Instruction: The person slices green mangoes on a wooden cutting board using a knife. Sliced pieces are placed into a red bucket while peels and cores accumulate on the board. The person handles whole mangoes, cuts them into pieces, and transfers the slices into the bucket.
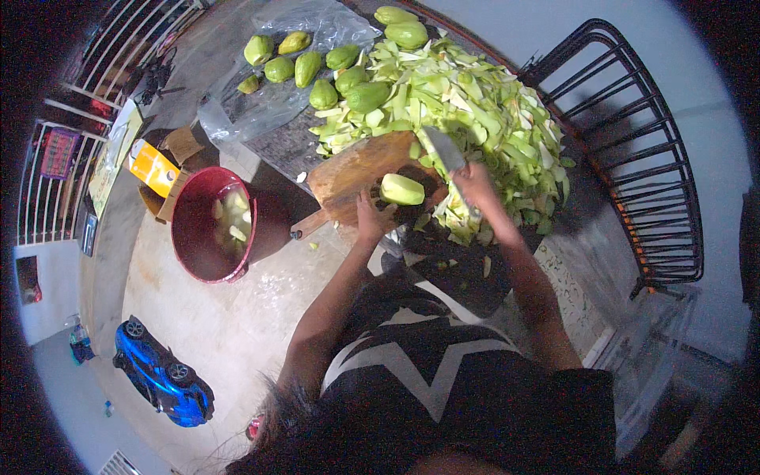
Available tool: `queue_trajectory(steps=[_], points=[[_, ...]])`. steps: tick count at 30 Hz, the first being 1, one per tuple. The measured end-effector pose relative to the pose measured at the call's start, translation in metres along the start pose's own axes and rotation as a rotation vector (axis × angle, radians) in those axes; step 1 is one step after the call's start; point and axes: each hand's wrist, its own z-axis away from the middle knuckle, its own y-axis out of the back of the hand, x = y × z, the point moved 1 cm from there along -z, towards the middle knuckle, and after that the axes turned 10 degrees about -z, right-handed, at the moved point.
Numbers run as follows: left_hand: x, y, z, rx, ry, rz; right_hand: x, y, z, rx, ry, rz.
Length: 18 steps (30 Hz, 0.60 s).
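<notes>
My right hand [475, 186] grips a wide-bladed knife [446, 149], raised over the right side of a wooden board [340, 170]. A pale green peeled chayote [402, 189] lies on the board. Just below and left of it, my left hand [372, 214] has its fingers apart at the board; whether they press on the chayote is unclear. A heap of green and white peels [483, 103] surrounds the board's back and right. Several whole green chayotes [309, 70] sit on and beside a crumpled plastic sheet [229, 111] at the back.
A red bucket [190, 226] holding pale pieces stands at left, beside a cardboard box [186, 146] and yellow packet [152, 166]. A blue toy car [162, 372] is on the floor, lower left. A black barred rack [665, 182] borders the right. White railings [47, 182] line the far left.
</notes>
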Motion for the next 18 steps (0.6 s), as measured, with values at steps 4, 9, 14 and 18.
queue_trajectory(steps=[4,9,14,18], points=[[0.006,-0.001,0.000,-0.078,0.085,0.018,-0.009,-0.028,0.055,-0.095,0.010,-0.101],[0.007,-0.009,-0.007,-0.032,0.113,0.156,0.027,-0.044,0.061,-0.102,0.008,-0.210],[0.027,0.000,-0.023,-0.017,0.101,0.148,0.016,-0.034,0.060,-0.108,0.024,0.141],[0.033,0.001,-0.038,0.003,0.090,0.124,-0.003,-0.034,0.071,-0.017,0.160,-0.218]])
